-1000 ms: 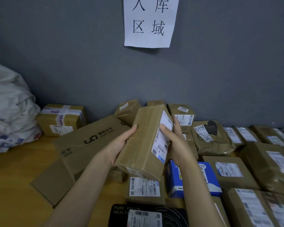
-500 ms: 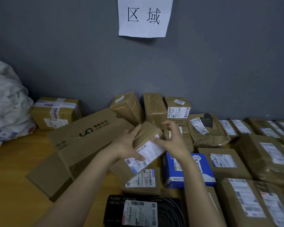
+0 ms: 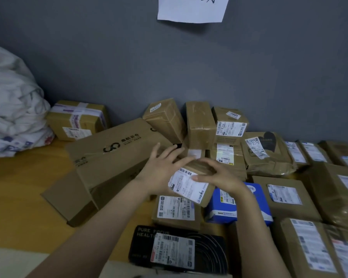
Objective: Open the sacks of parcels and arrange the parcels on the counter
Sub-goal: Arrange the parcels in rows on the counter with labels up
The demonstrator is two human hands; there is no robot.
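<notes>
The black parcel nearest me reads "PURE FOCUS" in white capitals, and a second line beginning "HEALT" runs under its shipping label. A small white sticker on a brown box at the back says "2001". I cannot read the Chinese characters by the looped logo on the big carton, the label on the parcel in my right hand, or the paper sign.

Wooden counter bears taped parcels and a white sack.
</notes>
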